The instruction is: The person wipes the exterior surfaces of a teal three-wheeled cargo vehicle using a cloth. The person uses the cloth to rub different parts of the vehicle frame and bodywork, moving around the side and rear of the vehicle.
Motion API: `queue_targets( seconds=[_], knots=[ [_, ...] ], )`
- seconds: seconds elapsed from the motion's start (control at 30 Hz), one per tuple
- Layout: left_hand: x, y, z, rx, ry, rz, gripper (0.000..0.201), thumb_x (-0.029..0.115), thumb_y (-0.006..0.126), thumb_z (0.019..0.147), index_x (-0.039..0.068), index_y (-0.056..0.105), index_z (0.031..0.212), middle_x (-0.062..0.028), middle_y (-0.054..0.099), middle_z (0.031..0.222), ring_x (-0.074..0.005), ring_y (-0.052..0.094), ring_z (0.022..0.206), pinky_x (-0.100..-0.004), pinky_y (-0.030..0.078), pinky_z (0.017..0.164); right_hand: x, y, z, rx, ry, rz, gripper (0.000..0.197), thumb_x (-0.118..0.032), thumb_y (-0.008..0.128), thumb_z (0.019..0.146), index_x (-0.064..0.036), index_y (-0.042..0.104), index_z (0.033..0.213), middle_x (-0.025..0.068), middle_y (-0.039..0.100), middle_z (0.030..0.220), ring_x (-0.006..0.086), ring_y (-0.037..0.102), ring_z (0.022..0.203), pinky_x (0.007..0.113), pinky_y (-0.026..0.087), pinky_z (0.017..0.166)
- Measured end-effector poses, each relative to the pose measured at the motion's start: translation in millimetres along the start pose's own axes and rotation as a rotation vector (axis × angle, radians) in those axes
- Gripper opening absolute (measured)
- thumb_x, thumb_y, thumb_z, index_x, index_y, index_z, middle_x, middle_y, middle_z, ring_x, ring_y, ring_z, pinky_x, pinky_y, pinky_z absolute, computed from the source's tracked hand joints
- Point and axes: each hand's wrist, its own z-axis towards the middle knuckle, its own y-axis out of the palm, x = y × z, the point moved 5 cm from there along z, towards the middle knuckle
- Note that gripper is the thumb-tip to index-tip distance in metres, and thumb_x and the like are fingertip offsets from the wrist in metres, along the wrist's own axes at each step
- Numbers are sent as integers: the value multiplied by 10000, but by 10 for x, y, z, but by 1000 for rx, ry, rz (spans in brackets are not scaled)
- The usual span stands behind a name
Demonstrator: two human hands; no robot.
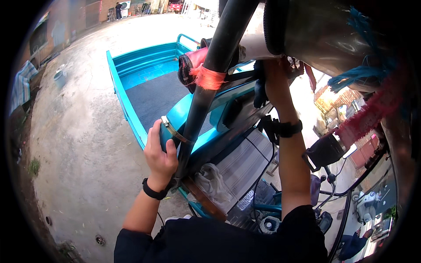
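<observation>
My left hand (161, 160) lies against the rounded end of a turquoise backrest panel (175, 111), its fingers stretched and thumb apart. Beside the fingertips a metal hose clamp (175, 130) crosses toward a slanted black pole (219, 48). My right arm reaches up under a rolled, shiny cover (324, 37). The right hand (275, 81) is partly seen there, near dark straps, and its fingers are hidden. A dark blue cloth piece (260, 90) hangs next to it. Red-orange cloth (208, 78) is tied around the pole.
Behind the panel stretches the turquoise cargo bed (117, 87) of a three-wheeler. A striped seat (247, 155) with a pale plastic bag (213, 179) lies below my arms. Blue cord (362, 76) and a red strap with a black buckle (325, 152) hang at right. Handlebars (331, 179) stand lower right.
</observation>
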Motion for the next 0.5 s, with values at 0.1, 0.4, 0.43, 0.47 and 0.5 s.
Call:
queue_targets(
  seconds=[0.1,0.4,0.43,0.47,0.5],
  knots=[
    [2,24,1,2,2,-21,533,346,514,1032,-72,520,1362,-247,625,1073,-419,648,897,-421,526,773,21,-62,-95,46,318,129,316,-109,493,1067,-63,612,1356,229,638,1254,406,584,1188,461,448,1034],
    [19,-3,21,-4,12,-8,519,345,504,1035,-57,525,1362,-245,625,1058,-416,650,893,-421,526,770,-20,-358,-464,35,538,632,504,-28,632,916,-15,563,1415,193,616,1317,317,644,1180,397,536,969],
    [17,4,19,-3,5,-11,518,346,505,1035,-56,525,1362,-244,624,1060,-417,649,893,-422,526,771,-79,-392,-464,-16,423,537,591,37,668,864,-8,537,1438,204,590,1355,328,629,1235,409,535,1006],
    [12,10,16,-2,-2,-14,517,346,505,1035,-55,525,1361,-244,624,1062,-418,648,892,-422,525,771,-166,-436,-429,-80,234,245,841,61,762,720,2,444,1497,241,510,1423,410,515,1361,459,465,1122],
    [15,22,12,-6,-7,-18,516,347,506,1035,-54,526,1360,-243,623,1064,-419,647,892,-423,524,772,-179,-432,-426,-107,259,246,886,41,778,707,-3,416,1514,248,499,1435,425,487,1379,465,447,1136]
  ],
)
